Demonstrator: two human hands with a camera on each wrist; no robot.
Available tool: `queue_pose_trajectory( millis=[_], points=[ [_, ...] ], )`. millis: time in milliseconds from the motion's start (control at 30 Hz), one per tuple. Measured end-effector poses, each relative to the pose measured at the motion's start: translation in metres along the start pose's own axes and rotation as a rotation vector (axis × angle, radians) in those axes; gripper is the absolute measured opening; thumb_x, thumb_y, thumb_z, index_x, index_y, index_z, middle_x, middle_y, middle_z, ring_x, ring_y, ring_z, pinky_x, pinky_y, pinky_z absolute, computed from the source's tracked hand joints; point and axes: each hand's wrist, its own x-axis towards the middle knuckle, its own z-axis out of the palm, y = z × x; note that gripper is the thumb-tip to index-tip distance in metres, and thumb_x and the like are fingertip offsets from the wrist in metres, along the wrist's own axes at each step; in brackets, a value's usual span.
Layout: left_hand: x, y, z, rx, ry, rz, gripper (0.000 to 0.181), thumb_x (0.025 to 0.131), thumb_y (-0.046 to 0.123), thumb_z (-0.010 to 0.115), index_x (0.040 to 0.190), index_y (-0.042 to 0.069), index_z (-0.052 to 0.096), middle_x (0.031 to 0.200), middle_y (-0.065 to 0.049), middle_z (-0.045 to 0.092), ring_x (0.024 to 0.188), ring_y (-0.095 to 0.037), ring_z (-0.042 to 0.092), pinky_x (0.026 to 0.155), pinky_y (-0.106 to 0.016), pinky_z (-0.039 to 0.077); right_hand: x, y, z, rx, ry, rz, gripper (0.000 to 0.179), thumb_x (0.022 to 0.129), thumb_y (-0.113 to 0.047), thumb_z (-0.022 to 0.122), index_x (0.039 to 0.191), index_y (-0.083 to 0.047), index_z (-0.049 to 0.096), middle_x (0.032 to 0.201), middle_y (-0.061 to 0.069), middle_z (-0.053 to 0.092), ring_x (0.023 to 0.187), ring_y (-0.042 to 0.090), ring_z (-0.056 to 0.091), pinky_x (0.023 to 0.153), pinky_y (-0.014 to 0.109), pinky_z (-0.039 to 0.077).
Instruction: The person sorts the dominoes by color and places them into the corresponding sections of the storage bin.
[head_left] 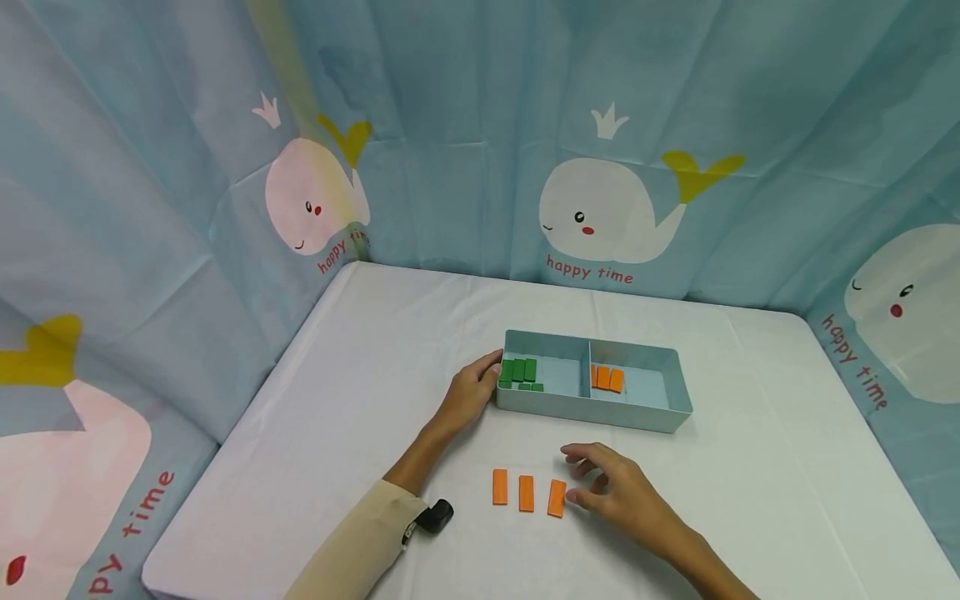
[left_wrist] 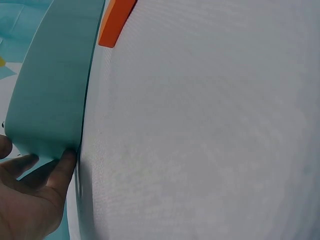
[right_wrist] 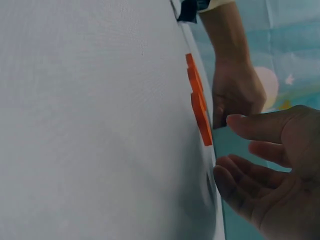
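Note:
A grey-blue two-part box (head_left: pixel 592 408) stands on the white table. My left hand (head_left: pixel 468 392) rests against its left end, fingertips at the wall; the left wrist view shows these fingers (left_wrist: pixel 62 172) touching the box's end near its lower corner. Three orange rectangular pieces lie in a row in front of the box: a left one (head_left: pixel 499 487), a middle one (head_left: pixel 527 493) and a right one (head_left: pixel 556 498). Beside the right piece hovers my right hand (head_left: pixel 618 492), thumb and fingers spread apart, nothing between them. Its thumb tip is close to that piece.
Several green pieces (head_left: pixel 519 370) lie in the box's left compartment, at its left side. Its right compartment holds orange pieces (head_left: pixel 604 378) against the divider (head_left: pixel 587 367). A blue curtain (head_left: pixel 465 167) with printed whales hangs behind the table (head_left: pixel 390 350). A black band sits at my left sleeve (head_left: pixel 367 533).

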Motion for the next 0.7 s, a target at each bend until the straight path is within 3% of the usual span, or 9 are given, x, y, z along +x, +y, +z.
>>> queue_pose_trajectory(
  millis=[233,467,700],
  points=[
    [0.000,-0.001,0.000,0.005,-0.002,0.005,0.053,0.115,0.033,0.044,0.161,0.007,0.046,0.162,-0.007,0.051,0.156,-0.029,0.039,0.129,-0.051,0.031,0.000,-0.002,0.007,0.009,-0.050,0.029,0.055,0.086,-0.007,0.088,0.137,-0.008,0.066,0.119,0.001,0.071,0.099,0.013,0.065,0.078,0.025,0.060],
    [0.000,0.000,0.000,0.020,-0.002,0.008,0.053,0.115,0.033,0.043,0.161,0.007,0.046,0.162,-0.008,0.051,0.155,-0.029,0.040,0.129,-0.050,0.032,-0.002,-0.004,0.014,-0.048,-0.058,0.027,0.057,0.083,-0.015,0.092,0.134,-0.010,0.068,0.111,-0.005,0.070,0.087,0.006,0.059,0.073,0.023,0.055],
    [-0.001,0.000,0.000,0.018,-0.001,0.005,0.052,0.115,0.033,0.043,0.161,0.008,0.046,0.162,-0.008,0.051,0.155,-0.029,0.040,0.128,-0.050,0.032,-0.002,-0.008,0.017,-0.097,-0.061,0.007,0.062,0.078,-0.008,0.094,0.134,-0.011,0.068,0.109,-0.008,0.068,0.089,0.006,0.056,0.073,0.022,0.052]
  ],
)
